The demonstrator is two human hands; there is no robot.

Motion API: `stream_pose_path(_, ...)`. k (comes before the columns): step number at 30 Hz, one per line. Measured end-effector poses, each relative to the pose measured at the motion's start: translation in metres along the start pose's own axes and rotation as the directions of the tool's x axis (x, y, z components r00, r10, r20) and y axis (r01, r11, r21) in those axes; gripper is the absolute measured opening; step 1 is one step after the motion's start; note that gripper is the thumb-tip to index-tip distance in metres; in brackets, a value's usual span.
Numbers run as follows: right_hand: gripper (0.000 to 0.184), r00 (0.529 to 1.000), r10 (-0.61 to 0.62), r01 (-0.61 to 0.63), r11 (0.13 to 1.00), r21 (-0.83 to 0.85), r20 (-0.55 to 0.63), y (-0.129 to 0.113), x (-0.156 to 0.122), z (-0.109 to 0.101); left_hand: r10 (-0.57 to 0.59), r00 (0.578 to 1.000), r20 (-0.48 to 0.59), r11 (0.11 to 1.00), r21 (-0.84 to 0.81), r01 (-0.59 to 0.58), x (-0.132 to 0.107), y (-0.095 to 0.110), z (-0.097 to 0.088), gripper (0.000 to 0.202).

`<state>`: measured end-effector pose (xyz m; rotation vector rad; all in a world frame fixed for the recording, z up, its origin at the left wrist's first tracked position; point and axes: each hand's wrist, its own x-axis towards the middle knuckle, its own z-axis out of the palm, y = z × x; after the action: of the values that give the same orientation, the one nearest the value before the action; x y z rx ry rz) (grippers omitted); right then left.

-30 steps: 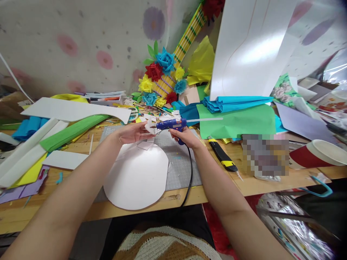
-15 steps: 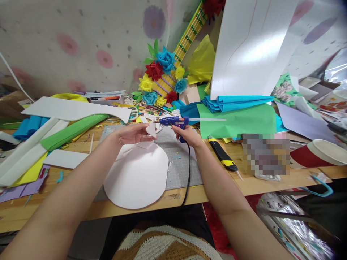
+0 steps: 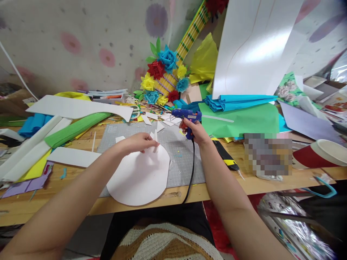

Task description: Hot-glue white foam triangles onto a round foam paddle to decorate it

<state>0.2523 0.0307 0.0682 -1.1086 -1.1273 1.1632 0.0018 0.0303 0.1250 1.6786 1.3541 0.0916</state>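
Observation:
My left hand (image 3: 143,142) is closed on a small white foam board piece (image 3: 155,135), held on edge over the upper part of a rounded white board (image 3: 138,177). Whether the piece touches the board I cannot tell. In my right hand (image 3: 196,131) is a blue hot glue gun (image 3: 187,115), its nozzle pointing left and a clear glue stick (image 3: 219,118) poking out of its back. A black cord runs from its handle down over the table edge. Under the rounded board lies a grey cutting mat (image 3: 184,169).
Behind the mat are white scraps, scissors (image 3: 135,112) and a guitar shape with paper flowers (image 3: 166,85). A utility knife (image 3: 225,155) and a paper cup (image 3: 322,153) lie to the right. Rolled crepe paper (image 3: 77,130) and a long white board (image 3: 78,107) are on the left.
My left hand has brought the small white piece down to the rounded board. The glue gun has moved right and slightly up, away from the piece.

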Motion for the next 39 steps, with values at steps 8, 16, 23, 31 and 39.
stream_pose_path(8, 0.051, 1.000, -0.002, 0.002, 1.000, 0.011, -0.001, -0.001, -0.001, 0.005, -0.114, 0.976, -0.183, 0.911, 0.373, 0.176, -0.019, 0.013, 0.032, 0.054)
stream_pose_path(16, 0.052, 1.000, -0.005, 0.005, 1.000, -0.010, -0.005, 0.000, 0.000, 0.005, -0.079, 0.975, -0.208, 0.908, 0.389, 0.156, -0.011, 0.008, 0.037, 0.067)
stream_pose_path(23, 0.052, 1.000, 0.019, -0.019, 0.999, -0.037, 0.001, 0.003, 0.001, 0.005, 0.359, 0.933, 0.029, 0.849, 0.406, -0.339, -0.018, -0.020, 0.025, 0.063)
stream_pose_path(31, 0.055, 0.999, 0.042, -0.042, 0.999, -0.006, -0.024, 0.006, 0.002, 0.006, 0.518, 0.843, -0.148, 0.823, 0.356, -0.443, -0.005, -0.053, 0.055, 0.054)
stream_pose_path(39, 0.053, 0.997, 0.063, -0.064, 0.998, -0.021, -0.033, 0.014, 0.006, 0.007, 0.525, 0.773, -0.357, 0.840, 0.361, -0.404, 0.000, -0.060, 0.072, 0.031)
